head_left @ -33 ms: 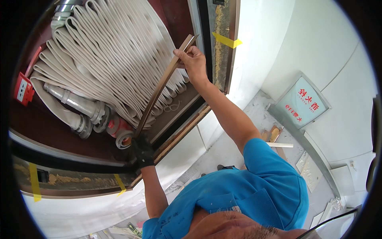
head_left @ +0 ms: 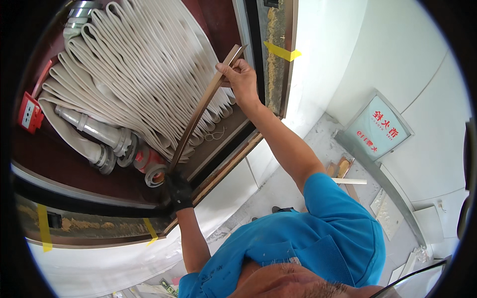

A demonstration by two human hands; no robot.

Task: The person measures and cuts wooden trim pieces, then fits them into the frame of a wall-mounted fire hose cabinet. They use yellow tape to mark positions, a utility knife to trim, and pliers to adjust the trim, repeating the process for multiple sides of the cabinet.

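Observation:
A long, narrow brown trim strip (head_left: pixel 201 106), slightly bowed, slants across the front of an open fire hose cabinet. Near its upper end my bare right hand (head_left: pixel 240 79) pinches it between thumb and fingers. My left hand (head_left: pixel 178 191), in a black glove, is closed round the strip's lower end at the cabinet's near corner; dark shadow hides part of its fingers. Behind the strip lies a white fire hose (head_left: pixel 134 64) in many upright folds. Metal couplings (head_left: pixel 107 134) and a red valve (head_left: pixel 147 159) sit left of my gloved hand.
The cabinet's frame edge (head_left: pixel 228 164) has rough foam and yellow tape (head_left: pixel 282 51) along it. A red call box (head_left: pixel 30 113) is at the far left. A glass-like panel with red characters (head_left: pixel 378 124) stands to the right, near offcuts (head_left: pixel 343 169) on the floor.

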